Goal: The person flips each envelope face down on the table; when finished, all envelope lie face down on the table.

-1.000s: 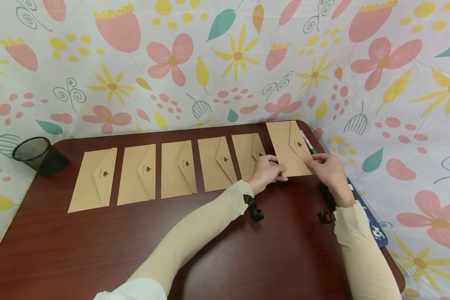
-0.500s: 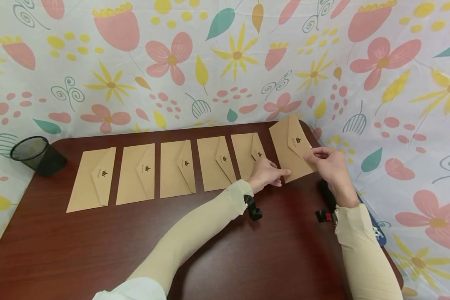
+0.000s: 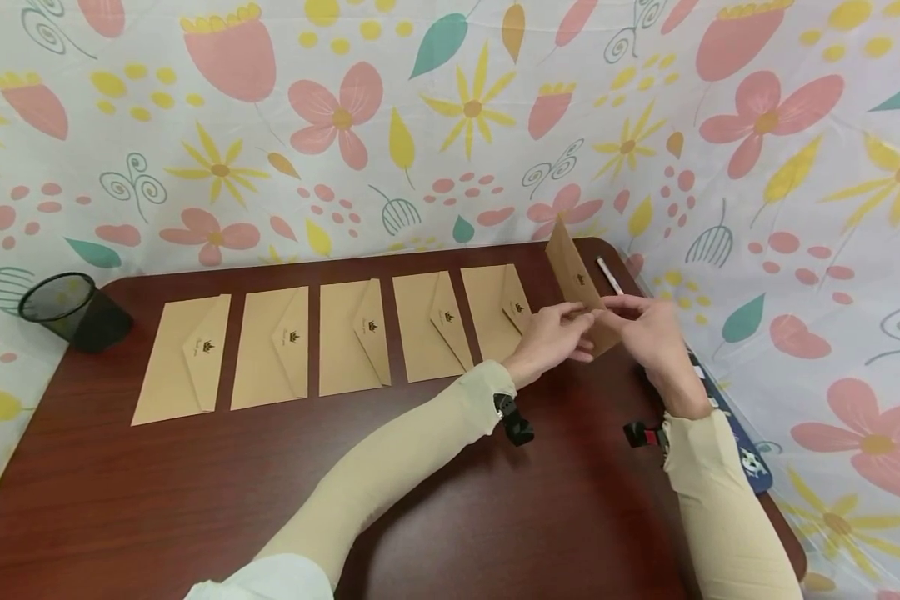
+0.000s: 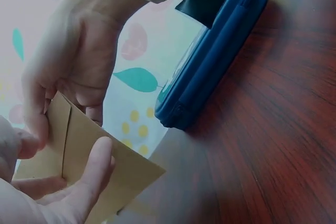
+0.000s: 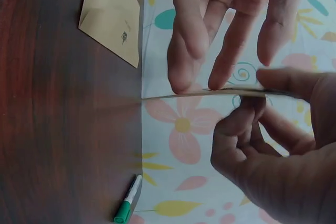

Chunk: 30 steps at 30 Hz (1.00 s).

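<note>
This place is looking like a small desk-type work spot — whether in a home or an office, one cannot tell. A dark red-brown, wood-grained table [image 3: 270, 500] with rounded corners is filling it. Flower-printed sheeting [image 3: 427, 108] is hanging along the far and right sides, creasing in places, and is showing at the left too. The smaller things are suiting a desk — a black mesh cup [image 3: 105, 321] is standing at the far left, brown envelopes [image 3: 341, 342] are lying in a row, and a white-and-green marker [image 5: 127, 202] and a blue case [image 4: 212, 59] are resting along the right edge.

The head view is bright; wrist views dimmer; tabletop [image 3: 495, 517] faintly glossy.
</note>
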Available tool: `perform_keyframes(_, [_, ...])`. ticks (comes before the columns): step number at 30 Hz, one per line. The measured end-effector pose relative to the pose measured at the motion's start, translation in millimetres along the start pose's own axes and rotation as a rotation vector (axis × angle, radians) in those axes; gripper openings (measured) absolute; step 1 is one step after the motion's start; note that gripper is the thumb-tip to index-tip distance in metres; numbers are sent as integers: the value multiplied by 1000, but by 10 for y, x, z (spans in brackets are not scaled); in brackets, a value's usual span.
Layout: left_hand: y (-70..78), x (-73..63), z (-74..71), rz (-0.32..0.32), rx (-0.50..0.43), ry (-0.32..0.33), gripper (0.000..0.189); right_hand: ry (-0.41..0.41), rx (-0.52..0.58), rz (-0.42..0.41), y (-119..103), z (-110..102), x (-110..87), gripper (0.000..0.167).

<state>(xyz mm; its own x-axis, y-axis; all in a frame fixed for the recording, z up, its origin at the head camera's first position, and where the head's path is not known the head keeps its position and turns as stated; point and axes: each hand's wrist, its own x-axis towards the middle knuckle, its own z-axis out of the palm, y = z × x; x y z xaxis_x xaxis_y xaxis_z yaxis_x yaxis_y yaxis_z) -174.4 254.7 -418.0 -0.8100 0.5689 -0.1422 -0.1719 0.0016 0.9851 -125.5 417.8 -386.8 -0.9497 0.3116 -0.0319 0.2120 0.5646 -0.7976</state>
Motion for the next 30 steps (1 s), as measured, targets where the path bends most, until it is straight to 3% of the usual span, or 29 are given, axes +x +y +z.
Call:
perform_keyframes(7, [-26,12,-25,19,-125,-13,33,-116,46,-84,32,36,-3,39])
perform_keyframes(18, [-100,77,-54,1,-216,40,12,-222,46,-97,30,89,-18,42])
perform_keyframes(21, [-118,91,-69,-8,-193,58,14,-204,7,-124,42,108,-12,39])
perform_keyframes(25, [-136,89,-84,-28,-159,83,16,-106,-165,-148,86,142,13,36])
perform_keyframes(30, [-153,96,-88,-49,-95,127,17,-30,-321,-143,169,117,66,46])
